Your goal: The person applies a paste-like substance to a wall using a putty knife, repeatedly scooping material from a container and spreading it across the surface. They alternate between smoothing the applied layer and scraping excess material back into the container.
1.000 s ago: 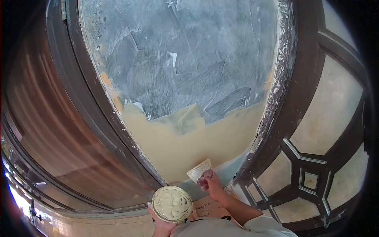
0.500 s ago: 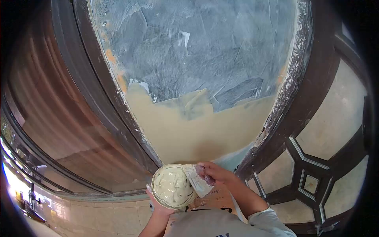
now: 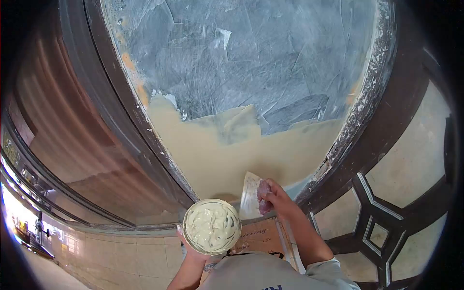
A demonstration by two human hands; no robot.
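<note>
My left hand (image 3: 192, 250) supports a round tub (image 3: 187, 236) from its left side and below. Thick cream-coloured putty (image 3: 211, 226) fills it, with a ridged, swirled surface. In my right hand (image 3: 279, 200) is a wide putty knife (image 3: 250, 194), gripped by its stained purple handle. Its pale, smeared blade stands upright just right of the tub, overlapping the lower wall panel in this view. A smooth cream coat (image 3: 232, 166) covers the lower part of that panel, with a ragged upper edge. Above it is bare blue-grey surface (image 3: 251, 63) with scrape marks.
Dark frame posts, the left one (image 3: 140, 135) and the paint-flecked right one (image 3: 357, 111), border the panel. A brown curtain (image 3: 82, 125) hangs behind glass at left. Dark latticework (image 3: 394, 212) stands at right. Below are printed cardboard (image 3: 263, 237) and floor tiles (image 3: 140, 256).
The putty knife has moved from over the tub's right rim up and to the right, away from it, and its blade has turned more upright. The tub stays nearly in place.
</note>
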